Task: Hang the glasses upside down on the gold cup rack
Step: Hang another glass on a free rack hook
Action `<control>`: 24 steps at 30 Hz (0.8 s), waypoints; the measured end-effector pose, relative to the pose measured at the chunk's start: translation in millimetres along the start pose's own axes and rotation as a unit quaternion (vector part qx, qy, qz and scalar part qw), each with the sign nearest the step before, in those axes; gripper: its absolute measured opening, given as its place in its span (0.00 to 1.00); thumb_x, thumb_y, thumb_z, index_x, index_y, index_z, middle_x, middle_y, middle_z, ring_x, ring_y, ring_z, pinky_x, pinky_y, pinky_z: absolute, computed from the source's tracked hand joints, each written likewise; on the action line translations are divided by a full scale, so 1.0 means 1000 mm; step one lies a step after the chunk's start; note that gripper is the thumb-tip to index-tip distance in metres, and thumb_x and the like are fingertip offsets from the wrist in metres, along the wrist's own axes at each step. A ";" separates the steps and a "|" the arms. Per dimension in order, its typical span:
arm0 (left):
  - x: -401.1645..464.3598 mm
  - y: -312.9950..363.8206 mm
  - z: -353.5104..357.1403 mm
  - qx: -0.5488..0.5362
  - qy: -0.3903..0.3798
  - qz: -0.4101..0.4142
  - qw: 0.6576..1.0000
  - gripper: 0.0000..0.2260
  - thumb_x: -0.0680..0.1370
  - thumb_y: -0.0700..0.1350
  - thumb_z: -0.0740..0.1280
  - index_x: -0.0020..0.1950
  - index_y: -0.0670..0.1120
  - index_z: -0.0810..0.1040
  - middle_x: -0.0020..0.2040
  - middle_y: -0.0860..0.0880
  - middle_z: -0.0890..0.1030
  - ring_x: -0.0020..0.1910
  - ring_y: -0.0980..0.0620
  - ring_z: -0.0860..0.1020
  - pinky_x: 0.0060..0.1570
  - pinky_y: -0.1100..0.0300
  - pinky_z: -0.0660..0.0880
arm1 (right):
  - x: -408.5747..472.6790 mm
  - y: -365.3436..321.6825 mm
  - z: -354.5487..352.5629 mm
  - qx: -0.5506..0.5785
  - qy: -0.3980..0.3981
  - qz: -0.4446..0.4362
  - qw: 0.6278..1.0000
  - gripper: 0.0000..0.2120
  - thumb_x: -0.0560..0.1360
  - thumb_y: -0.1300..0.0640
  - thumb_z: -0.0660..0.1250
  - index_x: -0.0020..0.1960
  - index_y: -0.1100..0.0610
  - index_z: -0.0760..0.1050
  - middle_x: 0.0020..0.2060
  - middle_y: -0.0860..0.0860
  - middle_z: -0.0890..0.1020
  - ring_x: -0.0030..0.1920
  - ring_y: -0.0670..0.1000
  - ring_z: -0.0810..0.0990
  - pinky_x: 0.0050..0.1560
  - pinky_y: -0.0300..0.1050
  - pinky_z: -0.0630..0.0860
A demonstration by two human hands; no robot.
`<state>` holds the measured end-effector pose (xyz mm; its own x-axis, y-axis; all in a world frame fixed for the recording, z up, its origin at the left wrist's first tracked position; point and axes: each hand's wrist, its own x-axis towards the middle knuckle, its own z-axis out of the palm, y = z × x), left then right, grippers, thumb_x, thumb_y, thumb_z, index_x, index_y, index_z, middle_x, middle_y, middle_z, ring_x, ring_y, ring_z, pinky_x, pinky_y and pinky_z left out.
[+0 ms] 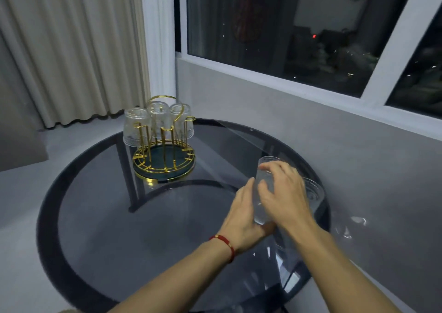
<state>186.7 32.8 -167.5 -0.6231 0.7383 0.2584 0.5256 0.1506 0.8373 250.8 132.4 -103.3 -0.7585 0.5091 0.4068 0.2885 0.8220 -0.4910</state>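
Observation:
The gold cup rack [165, 159] stands on the far left part of the round glass table [100, 193], with a green base and a loop handle. Three clear glasses [136, 126] hang upside down on its far prongs; the near prongs are bare. At the table's right side, a clear textured glass [262, 193] is held between both hands. My left hand [241, 217] grips its lower part from the left. My right hand [284, 193] wraps its upper part from the right. Another clear glass [314, 193] stands just behind my right hand, partly hidden.
A grey wall with a dark window runs close along the table's right and far side. A pale curtain [71, 49] hangs at the back left. The table's dark legs show through the glass top.

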 end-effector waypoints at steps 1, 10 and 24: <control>0.002 0.004 0.008 -0.012 0.003 -0.019 1.000 0.47 0.70 0.53 0.77 0.81 0.54 0.52 0.78 0.56 0.61 0.77 0.58 0.60 0.73 0.63 0.63 | -0.003 0.007 -0.003 0.015 -0.011 0.005 1.000 0.18 0.79 0.59 0.65 0.67 0.54 0.78 0.67 0.51 0.78 0.69 0.55 0.74 0.73 0.54 0.68; 0.010 0.012 -0.006 0.018 0.036 -0.055 0.998 0.43 0.63 0.55 0.74 0.76 0.56 0.63 0.72 0.51 0.74 0.70 0.50 0.73 0.67 0.47 0.74 | -0.017 0.019 -0.006 0.086 -0.082 -0.044 0.992 0.18 0.80 0.59 0.65 0.69 0.51 0.76 0.68 0.46 0.74 0.71 0.48 0.72 0.72 0.43 0.68; -0.009 -0.023 -0.138 -0.176 0.187 -0.164 0.952 0.31 0.67 0.45 0.84 0.64 0.49 0.72 0.61 0.49 0.77 0.56 0.50 0.81 0.53 0.47 0.84 | 0.007 -0.037 0.081 0.450 -0.255 0.172 0.838 0.20 0.86 0.43 0.57 0.75 0.48 0.71 0.71 0.51 0.80 0.66 0.57 0.82 0.69 0.57 0.78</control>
<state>100.2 -68.6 -122.7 -0.9179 0.3932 0.0534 0.0815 0.0551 0.9952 187.3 84.9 -145.0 -0.9384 0.3127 -0.1472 0.1573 0.0070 -0.9875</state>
